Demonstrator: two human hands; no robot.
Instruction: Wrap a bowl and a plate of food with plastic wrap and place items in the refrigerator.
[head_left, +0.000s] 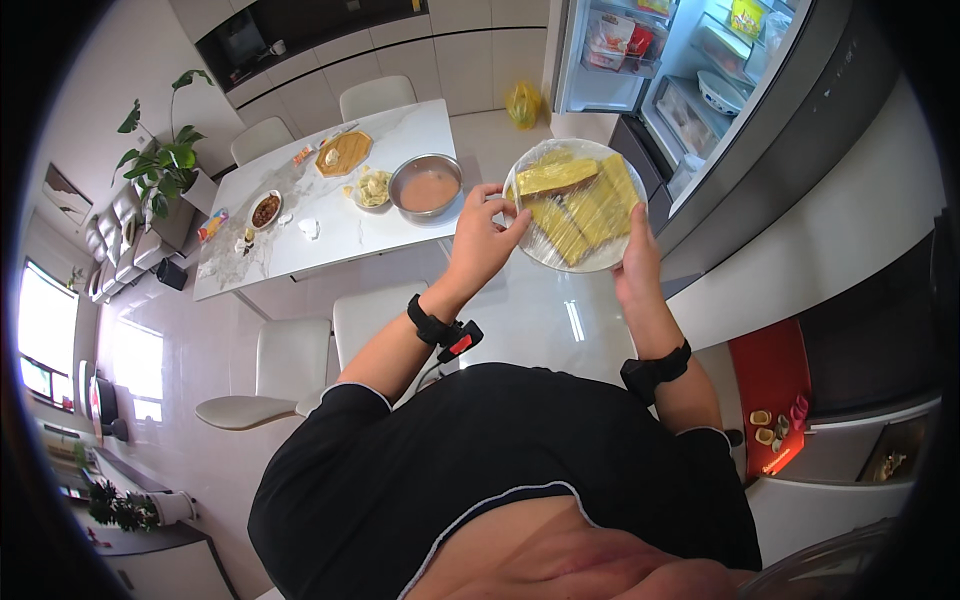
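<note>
A round white plate (541, 256) is held up in front of me between both hands. Several flat yellow food pieces (598, 214) lie on it under clear plastic wrap (537, 238); what the food is I cannot tell. At the plate's left rim, my left hand (486, 234) pinches the edge and the wrap with thumb and fingers. My right hand (639, 259) supports the opposite rim, its thumb on top and the other fingers hidden underneath. Beyond my right hand stands a refrigerator (651, 96) with its door open and its shelves lit.
A marble-look table (330, 259) to the left carries a steel bowl (427, 189) of pinkish liquid, a bowl of pale food (370, 187), a wooden board (346, 154) and a dish of brown food (266, 210). Chairs (294, 360) flank it. A yellow bag (523, 105) sits on the floor.
</note>
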